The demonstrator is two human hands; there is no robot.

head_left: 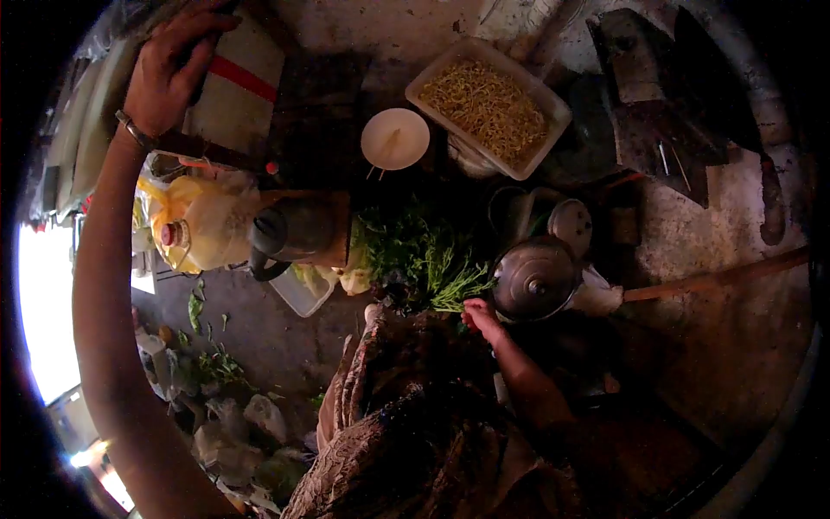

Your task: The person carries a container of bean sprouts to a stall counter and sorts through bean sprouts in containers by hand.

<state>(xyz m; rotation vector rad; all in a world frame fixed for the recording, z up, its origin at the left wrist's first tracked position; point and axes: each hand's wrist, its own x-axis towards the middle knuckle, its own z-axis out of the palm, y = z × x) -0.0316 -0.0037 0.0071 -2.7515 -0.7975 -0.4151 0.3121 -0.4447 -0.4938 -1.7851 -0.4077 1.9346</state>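
My left hand [177,76] is raised at the upper left, a band around its wrist. Its fingers curl over something dark that I cannot make out. Low in the middle, my right hand [481,318] is closed beside the pale stem ends of leafy greens [432,259]. Whether a stem lies between its fingers is hidden. Just right of this hand is a metal pot lid [538,277] with a round knob. A dark kettle or jug [294,227] stands left of the greens.
A plastic tub of bean sprouts [486,108] and a white bowl [395,138] are beyond the greens. A knife [722,86] and its handle show at right. Bags [238,432] and fallen leaves [197,311] litter the floor. A yellow bag [207,216] with a bottle is at left.
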